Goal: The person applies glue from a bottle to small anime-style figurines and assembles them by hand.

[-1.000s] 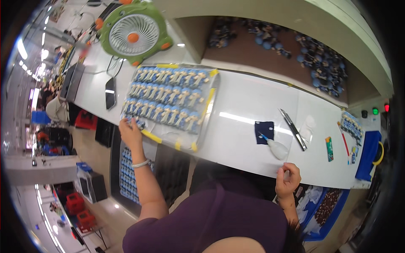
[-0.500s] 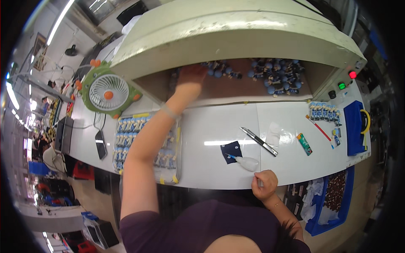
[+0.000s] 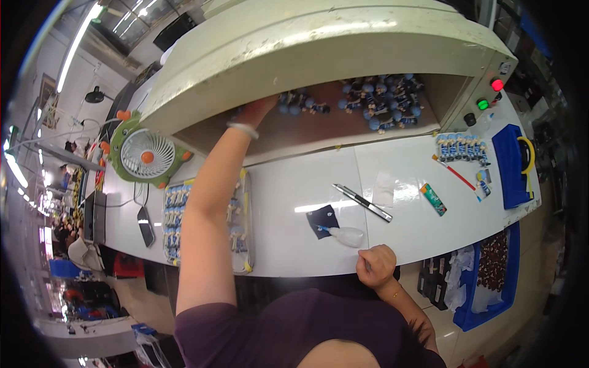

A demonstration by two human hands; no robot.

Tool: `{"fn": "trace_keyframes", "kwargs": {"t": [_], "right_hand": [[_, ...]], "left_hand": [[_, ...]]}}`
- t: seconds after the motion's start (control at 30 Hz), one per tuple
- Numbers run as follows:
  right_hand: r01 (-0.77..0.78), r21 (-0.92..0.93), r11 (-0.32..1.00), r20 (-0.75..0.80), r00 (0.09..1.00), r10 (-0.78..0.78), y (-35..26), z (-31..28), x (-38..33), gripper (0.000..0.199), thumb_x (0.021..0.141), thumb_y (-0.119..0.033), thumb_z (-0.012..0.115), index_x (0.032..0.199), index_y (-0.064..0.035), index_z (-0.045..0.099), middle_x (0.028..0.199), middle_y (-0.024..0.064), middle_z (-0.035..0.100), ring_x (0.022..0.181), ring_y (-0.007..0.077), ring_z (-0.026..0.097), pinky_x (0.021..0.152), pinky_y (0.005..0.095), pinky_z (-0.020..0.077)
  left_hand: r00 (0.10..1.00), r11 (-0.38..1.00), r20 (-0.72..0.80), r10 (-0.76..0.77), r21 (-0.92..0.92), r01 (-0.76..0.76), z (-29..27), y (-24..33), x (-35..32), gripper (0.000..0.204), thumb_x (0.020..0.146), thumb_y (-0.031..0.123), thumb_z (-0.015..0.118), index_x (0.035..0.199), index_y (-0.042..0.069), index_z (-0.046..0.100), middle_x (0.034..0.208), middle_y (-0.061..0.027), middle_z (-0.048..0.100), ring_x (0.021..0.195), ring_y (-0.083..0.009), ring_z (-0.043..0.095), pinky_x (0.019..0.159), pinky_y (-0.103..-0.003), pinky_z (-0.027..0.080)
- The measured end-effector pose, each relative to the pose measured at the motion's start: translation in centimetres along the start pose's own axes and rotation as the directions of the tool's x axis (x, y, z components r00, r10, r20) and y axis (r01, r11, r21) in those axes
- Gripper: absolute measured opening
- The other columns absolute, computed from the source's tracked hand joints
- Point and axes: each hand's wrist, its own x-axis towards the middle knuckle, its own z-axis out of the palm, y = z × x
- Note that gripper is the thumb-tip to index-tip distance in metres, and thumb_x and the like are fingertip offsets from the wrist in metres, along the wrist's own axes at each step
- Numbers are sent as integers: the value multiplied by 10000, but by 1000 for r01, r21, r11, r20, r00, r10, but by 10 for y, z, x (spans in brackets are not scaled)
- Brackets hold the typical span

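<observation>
My left hand reaches into the opening of a large cream-coloured metal cabinet. The cabinet's upper lip hides its fingers. Right of that hand, a small cluster of blue-headed figurines lies on the cabinet floor, with a bigger heap of figurines further right. My right hand rests curled in a loose fist at the table's front edge, nothing visible in it. Close to it lies a clear squeeze bottle with a thin blue tip, which overlaps a small dark cloth.
Under my left arm sits a tray of figurines in rows. A green fan and a phone are at left. Rightward lie a black-and-silver pen, green tube, red brush, figurine row and blue bin.
The view has shifted, so the cabinet and table items sit further left in the picture. My left hand has gone deeper behind the cabinet lip; my right hand stays curled at the table edge.
</observation>
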Motion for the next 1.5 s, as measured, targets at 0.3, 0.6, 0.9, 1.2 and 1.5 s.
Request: {"fn": "trace_keyframes", "kwargs": {"t": [0.3, 0.6, 0.9, 1.2, 1.5], "right_hand": [[-45, 34, 998, 62, 997, 42, -2, -1, 5, 260, 604, 51, 589, 837, -43, 523, 667, 92, 536, 570, 260, 518, 514, 328, 410], [-290, 441, 849, 288, 942, 172, -38, 4, 27, 370, 617, -32, 700, 932, -31, 508, 700, 85, 564, 596, 214, 544, 533, 280, 435], [-307, 444, 842, 376, 917, 135, -51, 12, 27, 316, 591, -73, 759, 818, -32, 543, 711, 95, 585, 560, 184, 566, 507, 240, 450], [-693, 652, 308, 594, 719, 360, -54, 13, 13, 255, 681, 62, 648, 910, 32, 540, 860, 96, 565, 742, 130, 551, 663, 240, 463], [-701, 707, 91, 653, 698, 294, -55, 14, 11, 242, 714, 78, 619, 932, 33, 523, 878, 85, 532, 794, 131, 529, 729, 245, 452]], "left_hand": [[452, -274, 875, -174, -484, 831, -157, 198, -131, 468, 801, 159, 595, 1189, 17, 377, 992, -45, 528, 908, -126, 529, 836, -345, 458], [563, -437, 785, -261, -616, 656, -163, 260, -195, 460, 759, 28, 618, 1141, 27, 361, 1030, -63, 495, 938, -130, 503, 848, -275, 410], [692, -99, 627, -357, -762, 639, -158, 268, -204, 512, 684, 63, 713, 1097, 40, 411, 896, -33, 496, 743, -89, 481, 683, -222, 415], [781, 230, 568, -258, -749, 621, -165, 265, -204, 861, 589, 223, 795, 1274, 46, 306, 1085, -79, 431, 894, -152, 429, 767, -273, 375], [852, 403, 490, -184, -753, 520, -168, 263, -204, 939, 519, 305, 831, 1246, 5, 317, 1119, -127, 443, 959, -217, 479, 817, -304, 383]]}}
